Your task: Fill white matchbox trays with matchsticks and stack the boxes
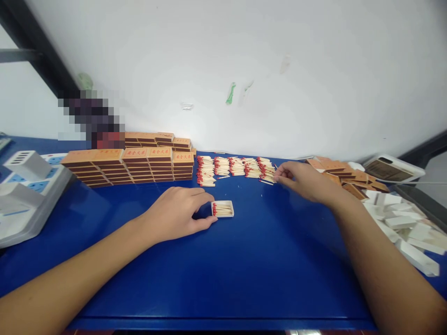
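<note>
A small white matchbox tray [227, 203], part filled with red-headed matches [221, 210], lies on the blue table. My left hand [179, 211] grips its left end between thumb and fingers. Behind it, loose matches lie in several side-by-side heaps [236, 166], red heads toward the left. At the right end of the rightmost heap [266, 170], my right hand [293, 179] has its thumb and fingers pinched together on match ends. How many matches are between the fingertips is hidden.
Closed matchboxes stand in stacked rows [139, 165] at the back left, beside a white power strip [52, 204] with plugs. Orange box sleeves [335, 167] pile up at the right, with white trays [401, 218] in front and a white-framed object [394, 167] behind. A white wall [265, 116] bounds the table.
</note>
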